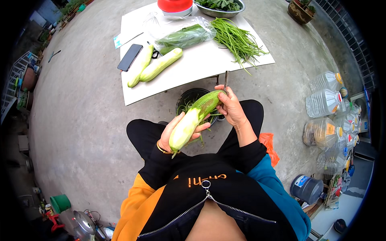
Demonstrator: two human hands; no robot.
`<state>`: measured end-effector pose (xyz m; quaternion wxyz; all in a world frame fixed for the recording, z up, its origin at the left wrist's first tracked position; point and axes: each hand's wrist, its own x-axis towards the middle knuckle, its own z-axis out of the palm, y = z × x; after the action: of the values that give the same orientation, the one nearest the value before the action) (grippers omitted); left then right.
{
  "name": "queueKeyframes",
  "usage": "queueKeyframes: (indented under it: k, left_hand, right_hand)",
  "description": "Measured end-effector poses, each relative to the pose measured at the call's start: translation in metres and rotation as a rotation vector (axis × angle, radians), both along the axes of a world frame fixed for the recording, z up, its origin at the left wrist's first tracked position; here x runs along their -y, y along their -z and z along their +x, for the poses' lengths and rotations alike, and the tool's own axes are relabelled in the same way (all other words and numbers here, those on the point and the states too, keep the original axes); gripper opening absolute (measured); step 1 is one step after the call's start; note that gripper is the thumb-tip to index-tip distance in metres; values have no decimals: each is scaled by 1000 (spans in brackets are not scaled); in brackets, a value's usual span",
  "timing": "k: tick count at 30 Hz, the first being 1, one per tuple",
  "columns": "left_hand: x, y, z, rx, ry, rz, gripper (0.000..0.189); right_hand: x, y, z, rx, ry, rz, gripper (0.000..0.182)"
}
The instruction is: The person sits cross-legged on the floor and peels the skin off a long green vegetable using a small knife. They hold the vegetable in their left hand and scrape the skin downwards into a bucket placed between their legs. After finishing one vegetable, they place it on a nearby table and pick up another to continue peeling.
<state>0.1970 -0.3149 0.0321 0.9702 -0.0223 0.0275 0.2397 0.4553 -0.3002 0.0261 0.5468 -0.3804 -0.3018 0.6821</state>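
My left hand cradles the lower, pale peeled part of a long green gourd. The gourd's upper part still has darker green skin. My right hand is closed around that upper end and also holds a metal peeler, its handle pointing up. Below the gourd stands a black bucket with green peelings and stems in it. On the white table lie two pale peeled gourds, side by side, near a black smartphone.
Farther back on the table are a plastic bag of green gourds, green stems, a metal bowl of leaves and a red container. An orange plastic bag lies right of my leg. Plastic bottles stand at right.
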Motion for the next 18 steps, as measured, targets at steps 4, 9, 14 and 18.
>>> queueKeyframes:
  k: [4, 9, 14, 18]
  left_hand:
    - [-2, 6, 14, 67, -20, 55, 59]
    - [2, -4, 23, -317, -181, 34, 58]
    - [1, 13, 15, -533, -219, 34, 61]
    - [-1, 31, 9, -554, -161, 76, 70]
  right_hand:
    - [-1, -7, -14, 43, 37, 7, 38]
    - [0, 9, -17, 756, 325, 73, 28]
    - [44, -3, -49, 1052, 74, 407, 14]
    - [55, -4, -63, 1197, 62, 653, 10]
